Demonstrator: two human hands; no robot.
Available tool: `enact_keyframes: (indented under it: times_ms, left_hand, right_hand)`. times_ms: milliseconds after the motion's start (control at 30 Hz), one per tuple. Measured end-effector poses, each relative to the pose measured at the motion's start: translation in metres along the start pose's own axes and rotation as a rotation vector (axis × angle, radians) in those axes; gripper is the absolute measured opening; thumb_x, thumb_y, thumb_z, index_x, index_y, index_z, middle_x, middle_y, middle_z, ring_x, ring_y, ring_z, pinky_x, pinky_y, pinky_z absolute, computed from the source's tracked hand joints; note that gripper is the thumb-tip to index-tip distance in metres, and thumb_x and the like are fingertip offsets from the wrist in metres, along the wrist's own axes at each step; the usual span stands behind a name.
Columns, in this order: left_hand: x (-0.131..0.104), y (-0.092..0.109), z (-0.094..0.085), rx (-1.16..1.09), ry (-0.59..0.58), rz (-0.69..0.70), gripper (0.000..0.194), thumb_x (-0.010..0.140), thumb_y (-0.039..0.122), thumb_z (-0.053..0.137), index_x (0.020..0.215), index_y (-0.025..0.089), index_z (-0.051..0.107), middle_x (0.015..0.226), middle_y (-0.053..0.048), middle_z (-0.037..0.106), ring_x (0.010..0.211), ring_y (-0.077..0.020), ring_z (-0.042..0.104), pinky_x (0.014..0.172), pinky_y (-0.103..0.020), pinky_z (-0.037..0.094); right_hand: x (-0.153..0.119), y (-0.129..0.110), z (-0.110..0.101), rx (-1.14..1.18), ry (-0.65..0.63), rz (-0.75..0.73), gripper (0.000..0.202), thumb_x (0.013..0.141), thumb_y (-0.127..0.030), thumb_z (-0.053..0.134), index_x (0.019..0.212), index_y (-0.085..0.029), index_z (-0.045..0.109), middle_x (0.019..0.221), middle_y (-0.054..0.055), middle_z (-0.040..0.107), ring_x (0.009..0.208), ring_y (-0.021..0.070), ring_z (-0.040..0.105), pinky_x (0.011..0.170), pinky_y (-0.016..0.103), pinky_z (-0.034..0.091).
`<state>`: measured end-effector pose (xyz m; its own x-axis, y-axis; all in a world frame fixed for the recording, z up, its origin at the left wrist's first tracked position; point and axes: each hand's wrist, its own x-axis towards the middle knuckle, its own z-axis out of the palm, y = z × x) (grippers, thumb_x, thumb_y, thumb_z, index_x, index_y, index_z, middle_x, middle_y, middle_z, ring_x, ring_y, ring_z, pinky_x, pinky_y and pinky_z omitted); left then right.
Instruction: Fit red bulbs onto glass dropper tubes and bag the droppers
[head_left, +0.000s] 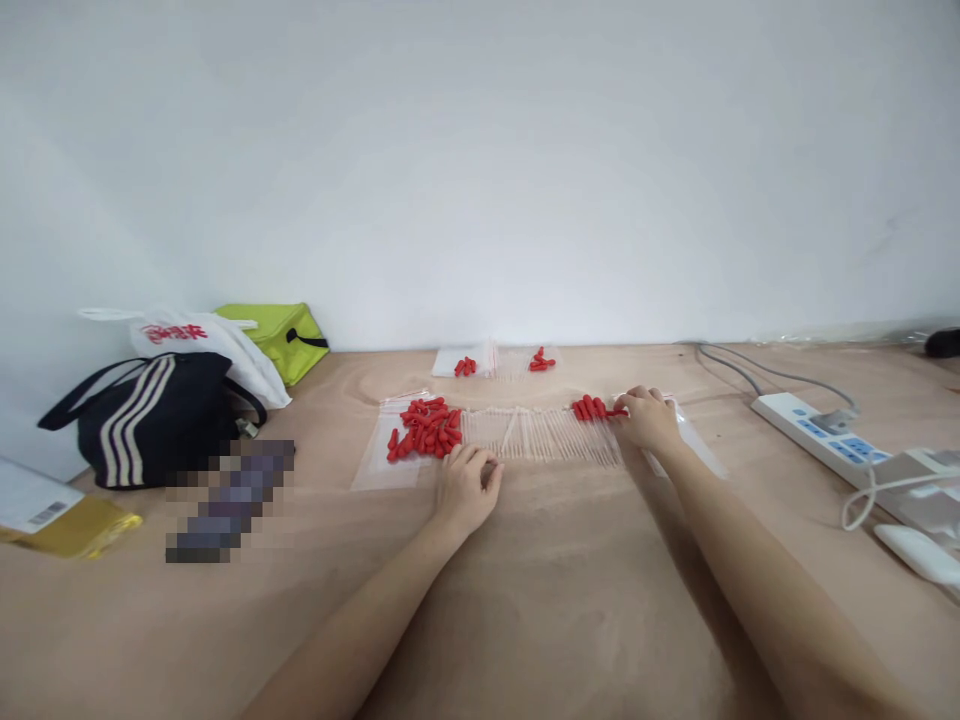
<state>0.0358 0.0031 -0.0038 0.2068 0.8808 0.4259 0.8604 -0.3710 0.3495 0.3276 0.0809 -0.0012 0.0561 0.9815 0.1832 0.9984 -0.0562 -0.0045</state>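
A row of thin pale sticks (532,435) lies across the middle of the table. To its left, a heap of red pieces (426,428) rests on a clear plastic bag (375,470). My left hand (469,485) is at the heap's lower right edge, fingers curled; whether they hold anything is hidden. Several red pieces (589,408) lie side by side at the right end of the sticks. There my right hand (649,418) pinches a red piece (618,413) beside them. Another clear bag (697,445) lies partly behind my right wrist.
Two small bags with red pieces (465,367) (541,360) lie near the wall. A black bag (157,420), a white bag (255,365), a green bag (281,335) and a blurred-out object (236,505) are left. A power strip (825,435) with cables is right.
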Motion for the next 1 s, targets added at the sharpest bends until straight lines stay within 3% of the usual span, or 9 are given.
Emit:
enact_keyframes:
  times_ms: [133, 300, 433, 567, 800, 1000]
  left_hand:
    - [0.025, 0.010, 0.006, 0.154, -0.048, -0.155, 0.007, 0.076, 0.022, 0.053, 0.081, 0.020, 0.059, 0.088, -0.004, 0.061, 0.088, -0.0229, 0.051, 0.075, -0.034, 0.037]
    - [0.054, 0.016, 0.021, 0.200, -0.063, -0.230, 0.014, 0.072, 0.027, 0.056, 0.082, 0.019, 0.060, 0.092, -0.008, 0.060, 0.095, -0.0282, 0.048, 0.080, -0.041, 0.034]
    - [0.064, 0.015, 0.030, 0.230, -0.083, -0.278, 0.015, 0.072, 0.031, 0.056, 0.075, 0.017, 0.061, 0.090, -0.011, 0.060, 0.095, -0.0294, 0.048, 0.081, -0.042, 0.033]
    - [0.068, 0.013, 0.033, 0.254, -0.087, -0.300, 0.015, 0.074, 0.027, 0.052, 0.072, 0.016, 0.061, 0.088, -0.012, 0.060, 0.095, -0.0296, 0.048, 0.080, -0.042, 0.034]
    - [0.056, 0.015, 0.020, 0.242, -0.085, -0.200, 0.018, 0.082, 0.023, 0.045, 0.081, 0.013, 0.060, 0.090, -0.012, 0.059, 0.096, -0.0285, 0.047, 0.081, -0.040, 0.034]
    - [0.008, -0.009, -0.013, 0.139, -0.195, 0.086, 0.007, 0.080, 0.022, 0.053, 0.075, 0.018, 0.057, 0.083, -0.004, 0.058, 0.083, -0.0206, 0.049, 0.073, -0.032, 0.038]
  right_hand:
    - [-0.009, -0.001, -0.010, -0.061, 0.046, 0.012, 0.020, 0.079, -0.025, 0.045, 0.082, -0.016, 0.063, 0.088, 0.011, 0.062, 0.086, 0.0246, 0.051, 0.070, 0.035, 0.027]
    - [-0.030, -0.019, -0.009, 0.043, 0.274, -0.009, 0.022, 0.082, -0.024, 0.041, 0.088, -0.015, 0.060, 0.085, 0.010, 0.062, 0.082, 0.0228, 0.053, 0.068, 0.034, 0.026]
    - [-0.053, -0.044, 0.002, 0.217, 0.400, -0.192, 0.025, 0.081, -0.023, 0.041, 0.099, -0.016, 0.057, 0.091, 0.010, 0.061, 0.090, 0.0236, 0.051, 0.070, 0.033, 0.030]
    - [-0.071, -0.066, 0.010, 0.395, 0.329, -0.362, 0.025, 0.082, -0.021, 0.041, 0.100, -0.019, 0.058, 0.084, 0.007, 0.059, 0.081, 0.0199, 0.052, 0.070, 0.031, 0.034]
    - [-0.085, -0.080, 0.006, 0.529, 0.225, -0.422, 0.021, 0.083, -0.022, 0.043, 0.090, -0.022, 0.063, 0.084, 0.005, 0.060, 0.079, 0.0183, 0.051, 0.070, 0.031, 0.033]
    - [-0.093, -0.083, 0.003, 0.602, 0.146, -0.467, 0.019, 0.079, -0.021, 0.048, 0.089, -0.024, 0.064, 0.085, 0.003, 0.062, 0.081, 0.0175, 0.051, 0.074, 0.033, 0.033]
